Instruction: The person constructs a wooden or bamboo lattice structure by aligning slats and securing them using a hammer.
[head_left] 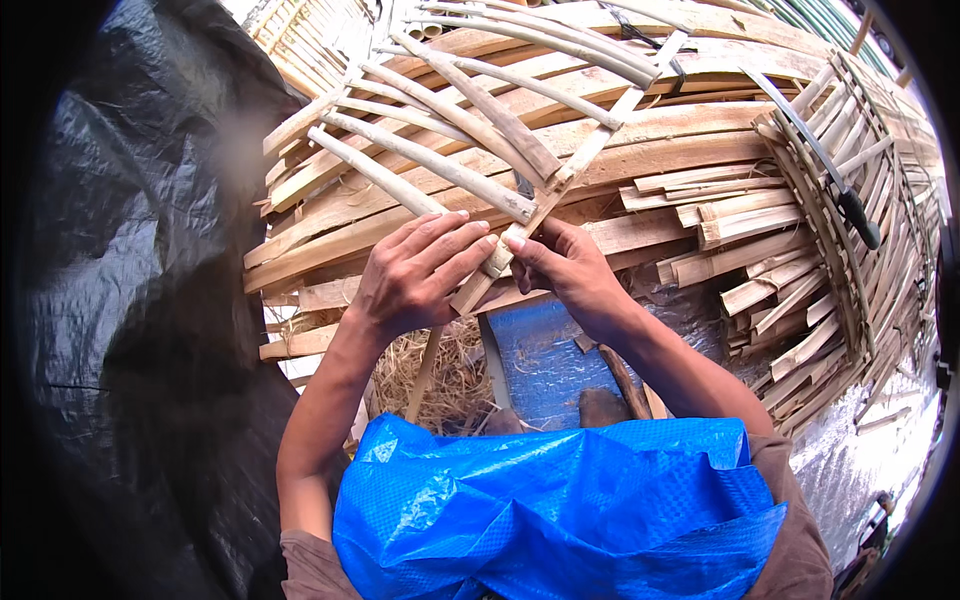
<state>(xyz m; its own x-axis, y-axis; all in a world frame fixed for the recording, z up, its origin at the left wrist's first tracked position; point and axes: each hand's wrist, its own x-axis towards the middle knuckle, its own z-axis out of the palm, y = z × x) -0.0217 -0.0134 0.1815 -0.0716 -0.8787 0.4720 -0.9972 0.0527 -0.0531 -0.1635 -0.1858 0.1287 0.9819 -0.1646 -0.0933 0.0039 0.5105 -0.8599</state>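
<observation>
A ladder-like bamboo frame has several round sticks (440, 165) joined to a flat bamboo strip (597, 140) that slants down toward me. Over the end of the nearest stick (378, 172), where it meets the strip, lies my left hand (425, 265), its fingers together and closed on it. My right hand (562, 262) pinches the strip's lower part, thumb on top and the other fingers partly hidden beneath. Both thumb and fingertips come close together at this joint.
Stacked bamboo slats (680, 150) spread under the frame, with split pieces (750, 215) at right. A knife (820, 150) with a black handle rests there. Blue sheeting (560, 500) covers my lap. A black tarp (150, 250) hangs at left; straw shavings (440, 375) lie below.
</observation>
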